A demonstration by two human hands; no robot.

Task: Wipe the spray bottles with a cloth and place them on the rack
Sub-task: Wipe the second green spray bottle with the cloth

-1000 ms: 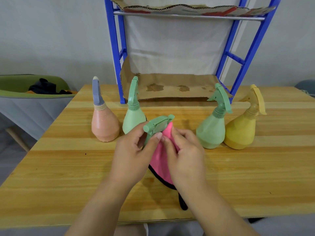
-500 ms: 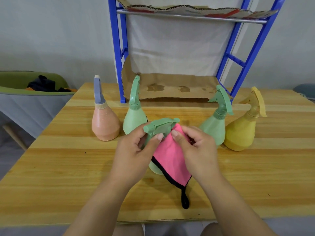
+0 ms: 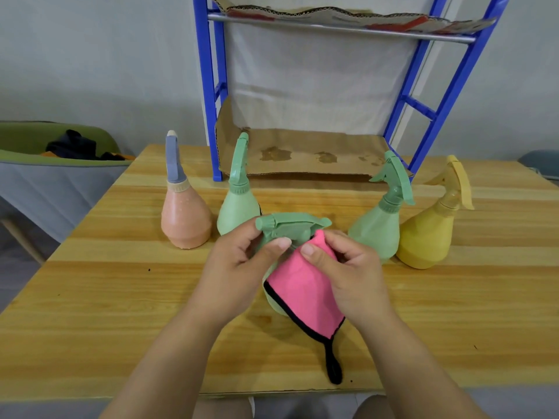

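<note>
- While the left hand (image 3: 239,267) curls its thumb and fingers round the neck of the held green bottle (image 3: 287,226), just under the spray head, the right hand (image 3: 348,273) pinches the pink cloth (image 3: 302,285) against the same neck from the other side.
- Both hands are closed on something: the left on the bottle, the right on the cloth. Their thumb tips are very near each other.
- The cloth hangs down from the grip and covers most of the bottle's body; its black loop (image 3: 334,367) reaches toward the person. Whether the bottle's base touches the table (image 3: 121,297) I cannot tell.
- Just behind the left hand stands a second green bottle (image 3: 237,204), and further out on that side a peach bottle (image 3: 184,219) with a grey-blue head.
- Just behind the right hand stands a third green bottle (image 3: 378,228), touching or almost touching a yellow bottle (image 3: 426,234) beyond it.
- Between these two pairs there is an open gap straight ahead of the grip, which leads to the rack (image 3: 208,101).
- The rack has blue posts, and a stained cardboard sheet (image 3: 302,152) lies on its lowest level. No bottle stands on it.
- The upper shelf (image 3: 332,28) is well above the grip.
- On the person's side of the grip the wood is free up to the near edge; wide free wood also lies outward on both sides.
- Past the left table edge is a green seat (image 3: 45,158) with dark things in it.
</note>
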